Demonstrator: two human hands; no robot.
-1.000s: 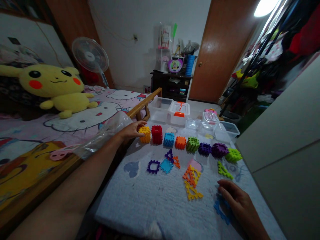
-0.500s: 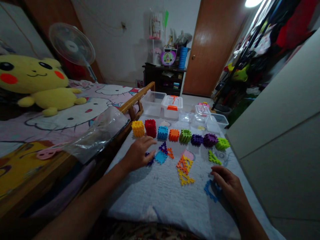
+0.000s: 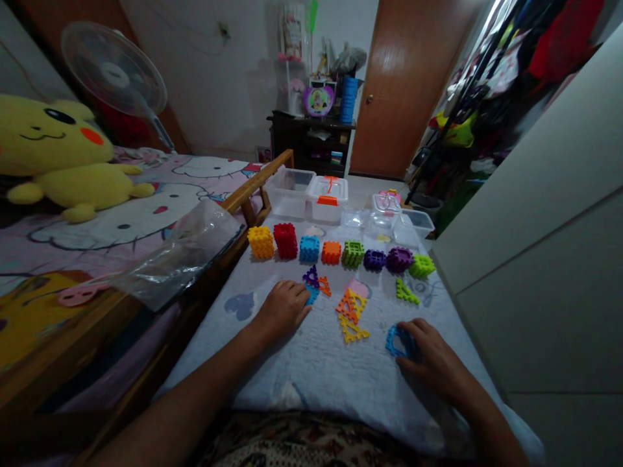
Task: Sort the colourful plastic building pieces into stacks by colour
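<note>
My left hand (image 3: 283, 311) rests palm down on the white quilted mat (image 3: 292, 370), its fingertips at a flat blue plastic piece (image 3: 312, 296). A purple triangular piece (image 3: 311, 278) and a small orange one (image 3: 324, 287) lie just beyond. The purple square frame is hidden, perhaps under that hand. My right hand (image 3: 431, 353) grips a blue notched frame piece (image 3: 395, 341) against the mat. Beyond both hands stands a row of several waffle-edged plastic cubes, from a yellow cube (image 3: 261, 242) to a lime one (image 3: 422, 266).
Orange and yellow flat pieces (image 3: 351, 318) and a lime triangle (image 3: 407, 292) lie on the mat. Clear plastic boxes (image 3: 289, 192) stand beyond it. A wooden bed rail (image 3: 253, 185) and a plastic sheet (image 3: 182, 256) run along the left, a pale panel along the right.
My left hand has left the yellow cube and come down onto the flat pieces, covering the purple frame. My right hand has slid the blue frame forward. The view has shifted slightly.
</note>
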